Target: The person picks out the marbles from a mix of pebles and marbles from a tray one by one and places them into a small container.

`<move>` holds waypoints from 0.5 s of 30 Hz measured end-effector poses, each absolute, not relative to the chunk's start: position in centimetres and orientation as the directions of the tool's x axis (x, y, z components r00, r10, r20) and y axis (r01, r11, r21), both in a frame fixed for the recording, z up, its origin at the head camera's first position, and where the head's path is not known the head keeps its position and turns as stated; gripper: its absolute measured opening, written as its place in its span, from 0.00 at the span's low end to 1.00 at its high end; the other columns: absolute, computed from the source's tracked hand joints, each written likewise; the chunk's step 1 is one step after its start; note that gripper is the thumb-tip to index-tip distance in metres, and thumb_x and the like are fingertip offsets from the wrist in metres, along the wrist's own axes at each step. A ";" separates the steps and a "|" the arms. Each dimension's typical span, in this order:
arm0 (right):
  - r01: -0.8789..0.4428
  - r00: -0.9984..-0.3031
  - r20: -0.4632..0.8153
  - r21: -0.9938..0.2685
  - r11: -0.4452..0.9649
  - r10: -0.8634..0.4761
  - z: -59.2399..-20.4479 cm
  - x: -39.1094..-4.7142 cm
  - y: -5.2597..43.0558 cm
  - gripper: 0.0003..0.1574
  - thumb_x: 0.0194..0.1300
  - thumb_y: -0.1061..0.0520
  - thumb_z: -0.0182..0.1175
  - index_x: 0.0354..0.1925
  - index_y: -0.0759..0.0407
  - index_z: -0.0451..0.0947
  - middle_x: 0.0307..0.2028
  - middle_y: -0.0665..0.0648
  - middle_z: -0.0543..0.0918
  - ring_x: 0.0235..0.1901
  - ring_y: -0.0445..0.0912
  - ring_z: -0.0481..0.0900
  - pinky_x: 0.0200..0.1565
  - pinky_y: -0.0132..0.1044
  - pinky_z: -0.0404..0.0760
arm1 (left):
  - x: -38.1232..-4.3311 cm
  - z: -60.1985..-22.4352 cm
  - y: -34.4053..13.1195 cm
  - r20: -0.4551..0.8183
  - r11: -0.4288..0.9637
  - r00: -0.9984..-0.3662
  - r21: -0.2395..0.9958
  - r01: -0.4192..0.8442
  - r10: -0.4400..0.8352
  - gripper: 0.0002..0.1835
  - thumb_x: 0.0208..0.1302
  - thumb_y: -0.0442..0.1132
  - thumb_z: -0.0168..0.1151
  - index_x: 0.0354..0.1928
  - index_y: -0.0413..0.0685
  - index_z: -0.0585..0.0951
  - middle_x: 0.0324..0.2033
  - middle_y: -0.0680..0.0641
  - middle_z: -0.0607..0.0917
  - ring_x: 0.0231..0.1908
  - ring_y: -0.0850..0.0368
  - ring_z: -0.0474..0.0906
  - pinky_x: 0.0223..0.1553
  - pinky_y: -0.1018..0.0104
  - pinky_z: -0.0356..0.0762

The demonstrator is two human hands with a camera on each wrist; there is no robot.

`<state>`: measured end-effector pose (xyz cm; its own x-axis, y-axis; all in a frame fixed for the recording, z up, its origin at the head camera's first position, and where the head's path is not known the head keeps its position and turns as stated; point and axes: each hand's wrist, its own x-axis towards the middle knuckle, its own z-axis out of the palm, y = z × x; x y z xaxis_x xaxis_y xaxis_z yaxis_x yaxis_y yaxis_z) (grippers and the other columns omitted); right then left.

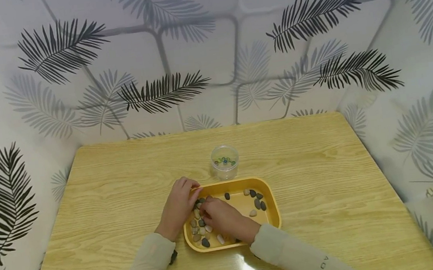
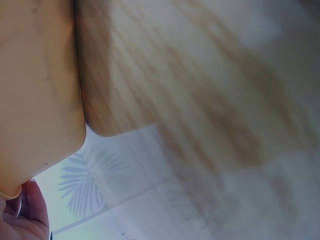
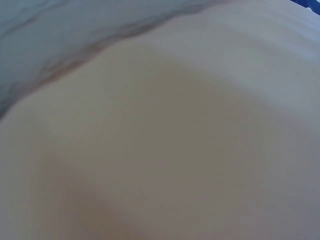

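A yellow tray (image 1: 278, 217) holding dark, grey and pale pebbles (image 1: 205, 243) sits on the table. At its far left corner my left hand (image 1: 178, 207) grips the rim; in the left wrist view, that hand (image 2: 25, 217) shows at the tray's edge (image 2: 45, 125). My right hand (image 1: 224, 217) reaches down inside the tray, over the pebbles at the left. Its fingertips are hidden, and I cannot tell whether it pinches a pebble. Only a blurred pale surface fills most of the right wrist view.
Just behind the tray stands a clear round container (image 1: 226, 170) with several coloured glass marbles (image 1: 224, 161) in it. The wood-grain table (image 1: 327, 175) reaches back to a leaf-patterned curtain (image 1: 206, 55), which also hangs along both sides.
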<state>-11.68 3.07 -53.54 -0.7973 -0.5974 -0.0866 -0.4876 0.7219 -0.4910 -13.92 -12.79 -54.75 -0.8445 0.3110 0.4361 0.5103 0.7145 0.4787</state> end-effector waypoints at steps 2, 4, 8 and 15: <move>-0.489 -0.798 -0.082 -0.490 0.721 -0.597 -53.6 -11.7 3.0 0.03 0.61 0.60 0.61 0.35 0.58 0.80 0.28 0.47 0.73 0.27 0.38 0.68 0.32 0.26 0.71 | -13.9 -54.7 -12.8 0.429 0.718 -0.848 0.480 0.505 0.310 0.05 0.61 0.38 0.63 0.38 0.48 0.77 0.34 0.54 0.74 0.36 0.59 0.70 0.38 0.65 0.73; -0.493 -0.798 -0.074 -0.488 0.720 -0.598 -53.7 -11.7 3.0 0.03 0.61 0.60 0.62 0.34 0.58 0.80 0.28 0.47 0.73 0.27 0.38 0.69 0.32 0.26 0.72 | -13.9 -54.7 -12.8 0.420 0.721 -0.854 0.483 0.497 0.308 0.05 0.61 0.38 0.63 0.38 0.49 0.77 0.34 0.54 0.74 0.36 0.59 0.69 0.39 0.65 0.73; -0.504 -0.800 -0.059 -0.475 0.721 -0.598 -53.9 -11.7 3.0 0.02 0.60 0.60 0.62 0.33 0.58 0.81 0.28 0.47 0.74 0.27 0.38 0.69 0.32 0.26 0.72 | -14.0 -54.6 -12.8 0.424 0.722 -0.852 0.479 0.499 0.307 0.06 0.61 0.38 0.63 0.38 0.49 0.77 0.35 0.54 0.74 0.36 0.59 0.70 0.39 0.65 0.73; -0.500 -0.803 -0.045 -0.491 0.714 -0.594 -53.9 -11.7 3.1 0.04 0.60 0.60 0.61 0.34 0.58 0.82 0.28 0.47 0.75 0.27 0.38 0.69 0.31 0.26 0.72 | -14.0 -54.8 -12.8 0.420 0.726 -0.853 0.476 0.497 0.309 0.06 0.62 0.39 0.63 0.38 0.48 0.77 0.35 0.54 0.74 0.37 0.59 0.70 0.39 0.65 0.73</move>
<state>-11.71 3.06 -53.85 -0.8031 -0.5941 -0.0454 -0.5001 0.7135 -0.4906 -13.97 -12.76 -54.79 -0.8534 0.3088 0.4198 0.4968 0.7257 0.4760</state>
